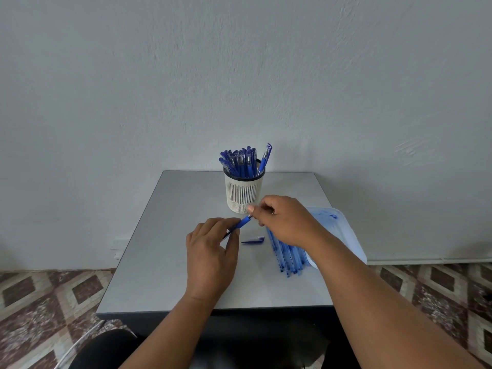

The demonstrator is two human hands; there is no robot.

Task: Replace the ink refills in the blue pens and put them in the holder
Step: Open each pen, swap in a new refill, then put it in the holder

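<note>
My left hand (210, 251) grips the barrel of a blue pen (242, 223) above the middle of the grey table (159, 262). My right hand (282, 219) pinches the pen's front tip with thumb and fingers. The pen's blue cap (254, 240) lies on the table just below the pen. A pile of several blue ink refills (288, 255) lies to the right, partly under my right wrist. A white slotted holder (243, 190) stands at the back, packed with several capped blue pens (241, 161).
A pale translucent plastic tray (346, 235) stained with blue ink sits at the table's right edge, partly behind my right forearm. The table stands against a grey wall. Patterned floor tiles (40, 302) show on both sides.
</note>
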